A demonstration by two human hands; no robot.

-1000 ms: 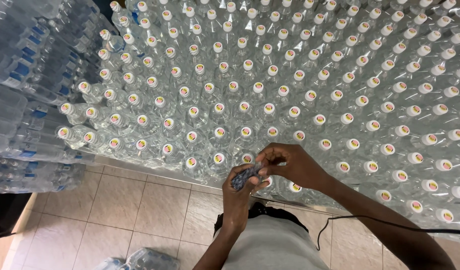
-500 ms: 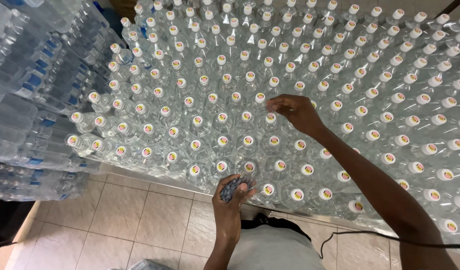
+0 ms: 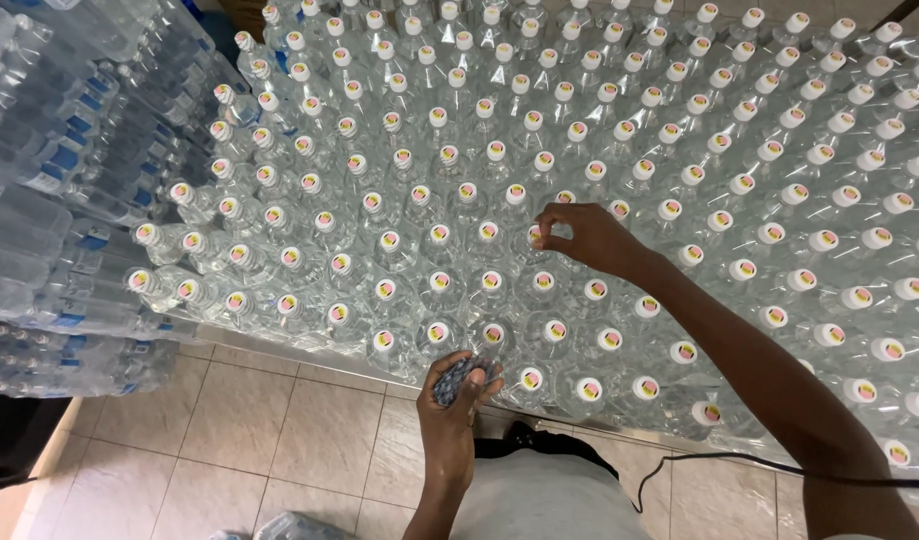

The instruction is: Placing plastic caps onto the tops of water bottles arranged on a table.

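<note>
A large field of clear plastic water bottles point(image 3: 599, 150) with white caps stands upright in rows in front of me. My right hand point(image 3: 579, 235) reaches over them, its fingertips pinched on the cap of one bottle point(image 3: 535, 236) near the middle. My left hand point(image 3: 457, 385) hovers at the near edge of the rows, closed around a bunch of small blue seal bands point(image 3: 451, 376). Many of the caps in the rows nearest me carry a pink and yellow sticker.
Shrink-wrapped packs of bottles point(image 3: 49, 180) lie stacked on their sides at the left. Beige floor tiles point(image 3: 239, 430) lie below the bottle rows. A black cable point(image 3: 739, 462) runs across at the lower right, over my light shirt point(image 3: 549, 500).
My right hand has left my left hand, stretched out over the bottles, then drawn back a little and pinched a cap. My left hand stayed low with the bands.
</note>
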